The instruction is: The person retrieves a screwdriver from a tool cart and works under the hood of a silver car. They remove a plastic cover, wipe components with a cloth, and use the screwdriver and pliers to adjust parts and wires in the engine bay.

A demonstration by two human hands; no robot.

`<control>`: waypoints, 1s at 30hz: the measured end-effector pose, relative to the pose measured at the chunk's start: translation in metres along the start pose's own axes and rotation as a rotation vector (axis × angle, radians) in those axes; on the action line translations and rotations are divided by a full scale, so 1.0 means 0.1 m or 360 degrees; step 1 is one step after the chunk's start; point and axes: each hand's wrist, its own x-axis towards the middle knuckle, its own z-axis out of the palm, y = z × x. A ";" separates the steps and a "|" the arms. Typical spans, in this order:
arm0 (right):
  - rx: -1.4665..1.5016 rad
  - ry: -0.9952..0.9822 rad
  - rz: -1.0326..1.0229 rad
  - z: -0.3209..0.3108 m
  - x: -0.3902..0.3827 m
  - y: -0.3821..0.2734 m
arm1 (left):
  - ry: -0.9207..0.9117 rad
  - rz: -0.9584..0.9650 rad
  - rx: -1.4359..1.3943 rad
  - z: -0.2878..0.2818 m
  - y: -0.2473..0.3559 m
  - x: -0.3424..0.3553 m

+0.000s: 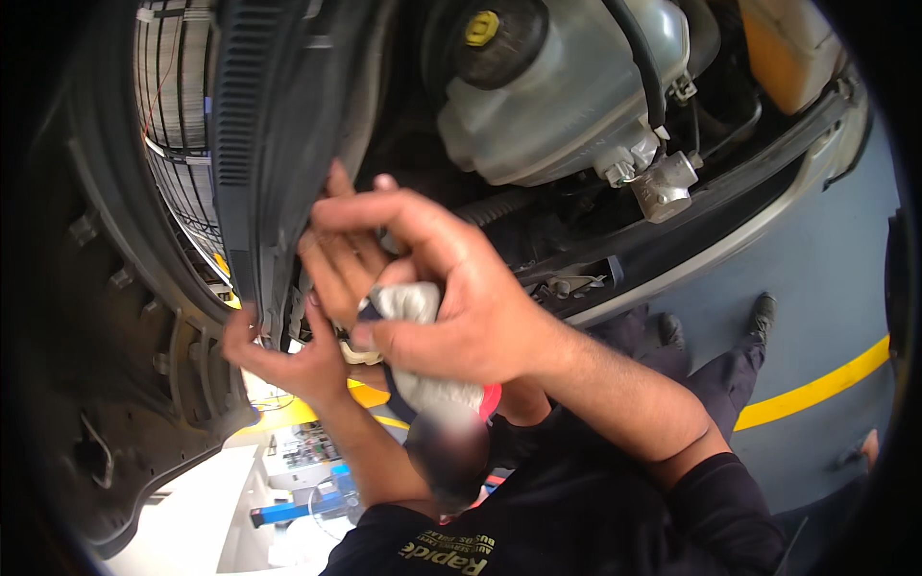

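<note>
My left hand [288, 363] has its fingers and thumb on either side of the lower end of a long black cowl panel [252, 106] with a slotted grille. Farther right, my right hand [456, 298] reaches over the engine bay, fingers curved and spread from the thumb, slightly blurred. I see nothing held in it. Just beyond, partly covered by it, are another person's bare fingers [341, 264] close to the panel and a pale grey work glove [418, 305]. Whether my right fingertips touch the panel is hidden.
A translucent fluid reservoir [567, 115] with a black cap [499, 43] sits at the far right of the bay. The raised hood [106, 317] looms at left. Another person [449, 451] leans close below my hands. More legs and shoes [764, 312] stand on the grey floor.
</note>
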 end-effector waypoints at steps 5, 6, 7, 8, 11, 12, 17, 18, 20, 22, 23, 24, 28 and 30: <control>0.0074 0.0007 -0.0252 -0.03 -0.05 0.13 | -0.0378 0.0340 -0.0168 0.11 -0.06 0.69; 0.0042 -0.0007 -0.0286 -0.05 -0.07 0.14 | -0.0483 0.0434 -0.0166 0.11 -0.06 0.80; 0.0038 -0.0032 -0.0278 -0.06 -0.08 0.16 | -0.0609 0.0467 -0.0160 0.10 -0.06 0.89; -0.0020 -0.0034 -0.0355 -0.09 -0.10 0.17 | -0.0735 0.0494 -0.0153 0.09 -0.06 0.96; -0.0189 0.0062 -0.0404 -0.16 -0.21 0.13 | -0.0829 0.0565 -0.0164 0.05 -0.07 1.09; -0.0255 0.0129 -0.0375 -0.21 -0.28 0.09 | -0.0865 0.0537 -0.0197 0.03 -0.08 1.10; -0.0714 0.0270 -0.0211 -0.36 -0.40 -0.07 | -0.0871 0.0241 -0.0428 0.03 -0.12 1.09; -0.0751 0.0257 -0.0212 -0.38 -0.41 -0.10 | -0.0871 0.0226 -0.0429 0.03 -0.12 1.09; -0.0860 0.0283 -0.0225 -0.37 -0.42 -0.12 | -0.0960 0.0208 -0.0368 0.01 -0.12 1.11; -0.1103 0.0346 -0.0309 -0.34 -0.43 -0.12 | -0.0977 0.0207 -0.0330 -0.01 -0.13 1.14; -0.1194 0.0371 -0.0340 -0.32 -0.43 -0.12 | -0.0974 0.0228 -0.0311 -0.02 -0.13 1.15; -0.1284 0.0399 -0.0370 -0.31 -0.44 -0.12 | -0.0974 0.0261 -0.0305 -0.02 -0.13 1.15; -0.1511 0.0391 -0.0321 -0.30 -0.50 -0.17 | -0.0958 0.0217 -0.0240 -0.03 -0.15 1.15; -0.1528 0.0389 -0.0271 -0.31 -0.53 -0.21 | -0.0974 0.0248 -0.0279 -0.03 -0.17 1.15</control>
